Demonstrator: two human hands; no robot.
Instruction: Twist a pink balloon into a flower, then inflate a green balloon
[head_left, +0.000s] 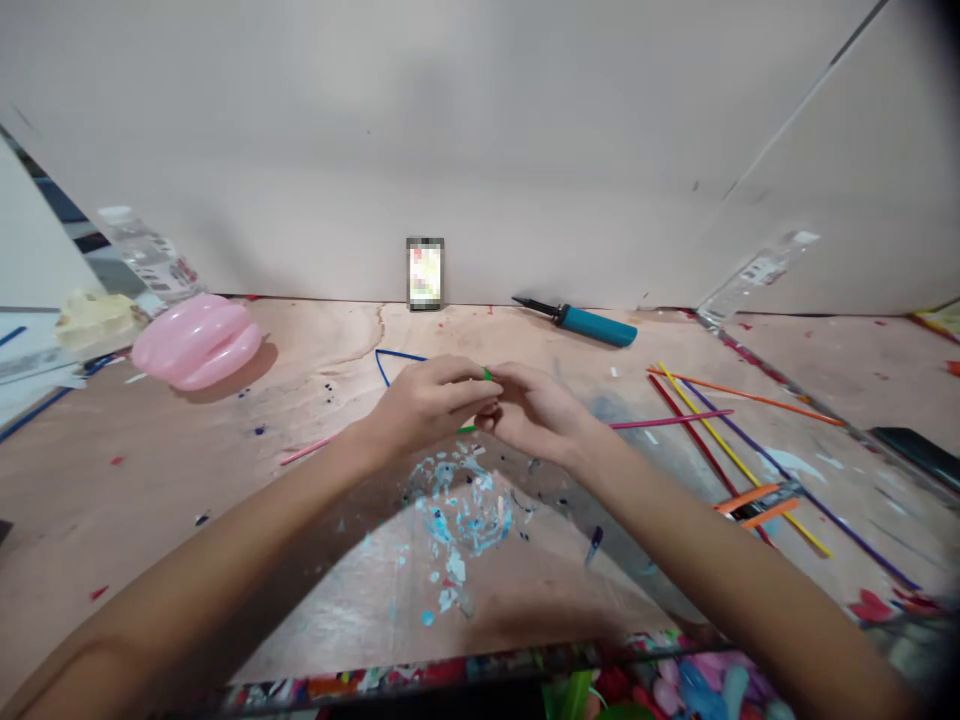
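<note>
My left hand [427,400] and my right hand [536,408] meet above the middle of the table, with their fingers closed together. Between the fingertips both pinch a thin green uninflated balloon [487,374]; most of it is hidden by my hands, and a short green piece shows below them. Behind my left hand a blue uninflated balloon [401,354] lies bent on the table. One pink uninflated balloon [309,449] rests near my left forearm, and a magenta one [667,419] stretches out to the right of my right hand.
An inflated pink balloon [196,342] sits at left, near a clear bottle [154,258]. Against the wall stands a phone [425,274]; right of it lies a blue hand pump [596,326]. Several uninflated balloons and orange-handled snips [761,503] lie at right, before another bottle [761,277].
</note>
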